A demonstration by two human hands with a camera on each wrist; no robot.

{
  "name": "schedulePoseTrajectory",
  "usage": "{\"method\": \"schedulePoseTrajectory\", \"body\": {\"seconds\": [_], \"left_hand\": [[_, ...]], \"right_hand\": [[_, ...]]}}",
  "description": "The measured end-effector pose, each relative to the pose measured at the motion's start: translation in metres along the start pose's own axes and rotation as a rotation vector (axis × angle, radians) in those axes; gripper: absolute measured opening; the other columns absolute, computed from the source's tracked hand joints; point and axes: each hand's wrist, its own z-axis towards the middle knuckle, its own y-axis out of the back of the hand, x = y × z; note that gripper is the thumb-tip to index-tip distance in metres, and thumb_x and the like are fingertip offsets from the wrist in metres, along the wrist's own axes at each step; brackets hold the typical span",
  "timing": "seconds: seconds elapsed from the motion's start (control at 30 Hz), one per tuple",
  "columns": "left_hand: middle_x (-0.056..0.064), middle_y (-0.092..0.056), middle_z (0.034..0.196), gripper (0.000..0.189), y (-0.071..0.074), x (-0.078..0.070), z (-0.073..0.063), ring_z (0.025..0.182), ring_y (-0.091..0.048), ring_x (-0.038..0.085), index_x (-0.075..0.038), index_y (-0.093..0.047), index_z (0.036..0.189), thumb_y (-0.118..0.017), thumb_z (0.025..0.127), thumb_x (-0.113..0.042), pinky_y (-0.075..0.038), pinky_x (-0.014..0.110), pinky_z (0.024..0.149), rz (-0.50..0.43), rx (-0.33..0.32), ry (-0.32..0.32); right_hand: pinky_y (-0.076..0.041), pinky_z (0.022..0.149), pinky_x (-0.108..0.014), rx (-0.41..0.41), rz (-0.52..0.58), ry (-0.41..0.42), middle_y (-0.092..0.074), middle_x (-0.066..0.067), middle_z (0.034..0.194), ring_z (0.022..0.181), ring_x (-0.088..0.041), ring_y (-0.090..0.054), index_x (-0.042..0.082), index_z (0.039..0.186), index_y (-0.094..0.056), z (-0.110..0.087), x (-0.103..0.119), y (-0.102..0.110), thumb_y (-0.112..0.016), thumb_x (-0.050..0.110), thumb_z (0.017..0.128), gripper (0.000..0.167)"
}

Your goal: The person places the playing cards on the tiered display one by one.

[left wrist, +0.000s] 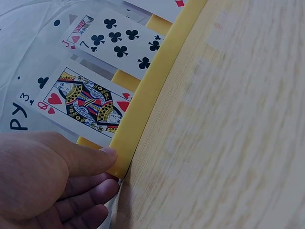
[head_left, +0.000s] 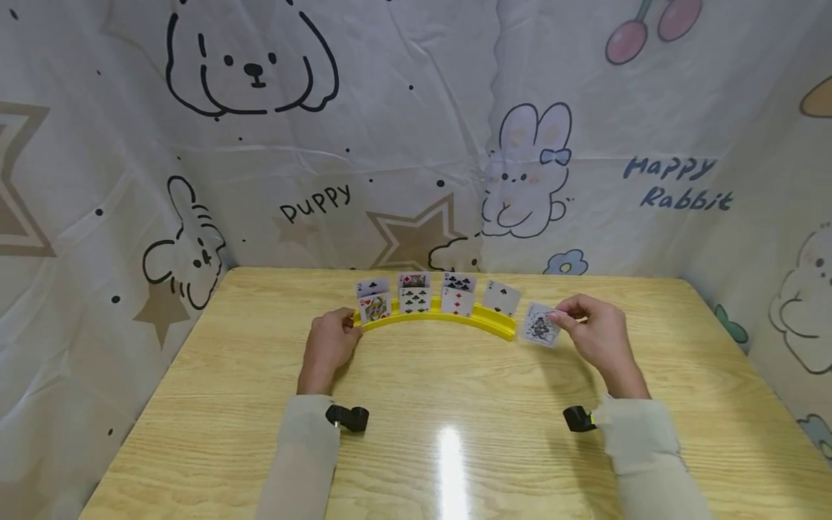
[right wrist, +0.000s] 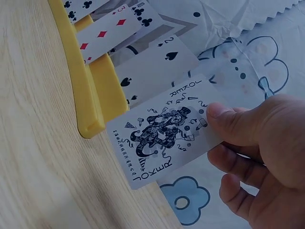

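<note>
A curved yellow card holder point(head_left: 429, 315) stands on the table with playing cards upright in two rows. My left hand point(head_left: 331, 341) pinches its left end, thumb on the front face near the queen of hearts point(left wrist: 88, 102). Behind that queen is a three of clubs point(left wrist: 40, 90). My right hand point(head_left: 596, 339) holds a black-and-white joker point(right wrist: 164, 133) by one edge between thumb and fingers. The joker is just off the holder's right end, apart from it in the head view. Nearest it in the holder stands a two of spades point(right wrist: 152, 67), in the back row.
Further along the holder are a seven of clubs point(left wrist: 114, 40) with a red jack behind it, and a three of diamonds point(right wrist: 107, 33) before a clubs card. The wooden table point(head_left: 416, 390) ends at a printed cloth point(head_left: 390, 144) hanging behind and at both sides.
</note>
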Motion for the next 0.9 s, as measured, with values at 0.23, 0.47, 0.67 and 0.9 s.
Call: {"method": "schedulePoseTrajectory", "body": {"seconds": [0.23, 0.47, 0.67, 0.9], "left_hand": [[0.015, -0.069, 0.103, 0.037, 0.001, 0.000, 0.000, 0.095, -0.064, 0.028, 0.002, -0.066, 0.125, -0.073, 0.092, -0.011, -0.051, 0.043, 0.083, -0.011, -0.003, 0.005], [0.014, -0.068, 0.103, 0.036, 0.001, 0.000, 0.000, 0.095, -0.063, 0.028, 0.002, -0.066, 0.125, -0.073, 0.092, -0.011, -0.051, 0.043, 0.083, -0.004, -0.002, 0.001], [0.014, -0.068, 0.104, 0.037, 0.002, 0.000, 0.001, 0.095, -0.063, 0.027, 0.002, -0.066, 0.126, -0.072, 0.093, -0.012, -0.051, 0.042, 0.083, -0.001, 0.004, 0.011], [0.015, -0.068, 0.105, 0.037, 0.001, 0.000, 0.001, 0.094, -0.064, 0.026, 0.001, -0.065, 0.127, -0.072, 0.093, -0.012, -0.052, 0.041, 0.083, -0.010, 0.015, 0.020]], "right_hand": [[-0.049, 0.064, -0.032, -0.013, 0.031, -0.002, -0.070, -0.013, 0.092, 0.085, -0.029, -0.063, 0.003, 0.093, -0.071, 0.002, 0.007, -0.009, -0.075, 0.017, 0.092, 0.014], [-0.050, 0.066, -0.032, 0.002, 0.064, -0.005, -0.070, -0.012, 0.094, 0.085, -0.027, -0.063, 0.003, 0.093, -0.072, 0.005, 0.014, -0.016, -0.075, 0.016, 0.092, 0.013], [-0.050, 0.071, -0.036, -0.014, 0.079, 0.018, -0.070, -0.011, 0.093, 0.085, -0.026, -0.062, 0.003, 0.093, -0.073, 0.009, 0.019, -0.025, -0.076, 0.018, 0.091, 0.015], [-0.048, 0.071, -0.033, -0.057, 0.099, 0.017, -0.071, -0.011, 0.092, 0.084, -0.023, -0.061, 0.003, 0.091, -0.074, 0.010, 0.025, -0.036, -0.077, 0.017, 0.090, 0.014]]}}
